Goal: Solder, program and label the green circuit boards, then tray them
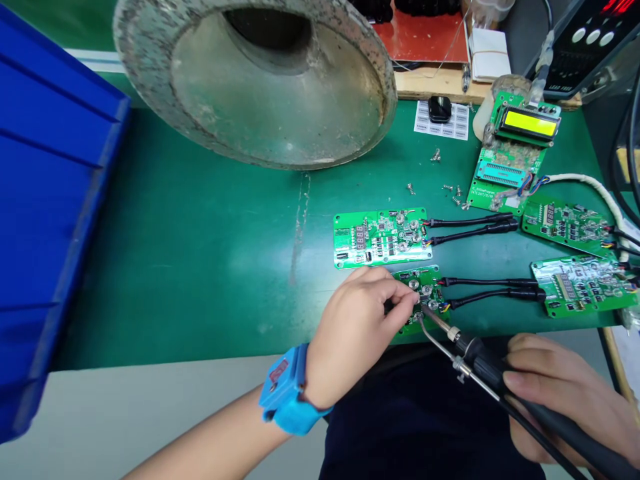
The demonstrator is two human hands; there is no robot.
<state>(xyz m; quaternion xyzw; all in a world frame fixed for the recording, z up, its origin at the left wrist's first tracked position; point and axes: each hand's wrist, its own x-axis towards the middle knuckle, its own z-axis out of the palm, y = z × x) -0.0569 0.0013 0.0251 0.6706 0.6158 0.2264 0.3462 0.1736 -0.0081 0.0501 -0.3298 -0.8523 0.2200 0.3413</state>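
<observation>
My right hand (565, 387) is wrapped round a black soldering iron (483, 360) with a thin metal feed tube (440, 345) clamped along it. The iron's tip and the tube's bent end meet at the small round metal parts on a green circuit board (433, 273), near the table's front edge. Close beside the tip, my left hand (367, 310) pinches with thumb and forefinger over this board; what lies between the fingertips is too small to tell. That hand covers the board's left part. A blue strap (287, 393) circles my left wrist.
Just behind lies another circuit board (383, 238) with black cables. Two more boards (583, 287) rest at the right, below a programmer board (505, 173) with a lit yellow display. Loose screws (457, 193) are scattered nearby. A large metal hood (280, 100) overhangs the back; a blue bin (55, 167) stands left.
</observation>
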